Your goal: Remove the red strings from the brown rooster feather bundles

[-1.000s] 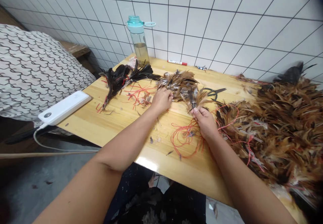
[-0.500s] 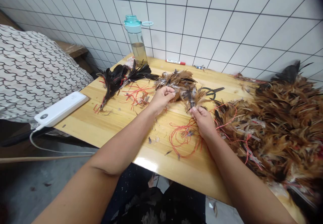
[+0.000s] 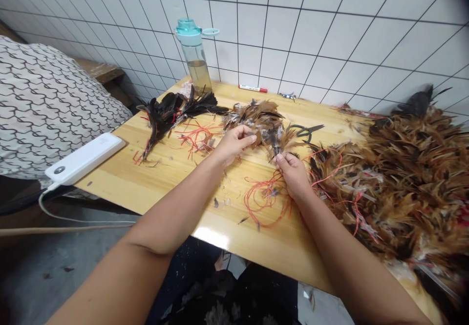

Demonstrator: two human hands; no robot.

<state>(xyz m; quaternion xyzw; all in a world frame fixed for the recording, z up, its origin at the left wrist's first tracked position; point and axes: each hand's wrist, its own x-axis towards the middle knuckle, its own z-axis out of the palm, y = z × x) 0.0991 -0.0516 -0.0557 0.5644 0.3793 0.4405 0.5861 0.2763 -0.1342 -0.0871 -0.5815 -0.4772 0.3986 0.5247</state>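
A small heap of brown feathers [image 3: 262, 119] lies in the middle of the wooden table [image 3: 172, 178]. My left hand [image 3: 233, 144] is lifted at the heap's near-left edge, fingers pinched on a few of its feathers. My right hand [image 3: 293, 176] is closed around the quill ends of a small bunch of brown feathers [image 3: 278, 144] that fans up out of its fingertips. A tangle of red thread [image 3: 267, 198] lies under and beside my right wrist. Black scissors [image 3: 308, 130] lie just beyond the bunch.
A large pile of brown feathers [image 3: 406, 178] covers the table's right side. Black feathers [image 3: 172, 112] and more red thread [image 3: 198, 137] lie at the left. A water bottle [image 3: 194, 58] and a red marker [image 3: 252, 89] stand by the tiled wall. A white power bank [image 3: 84, 159] sits at the left edge.
My left hand has lifted from the table and turned palm-in, pinching feathers off the heap. My right hand has stayed in place with its bunch.
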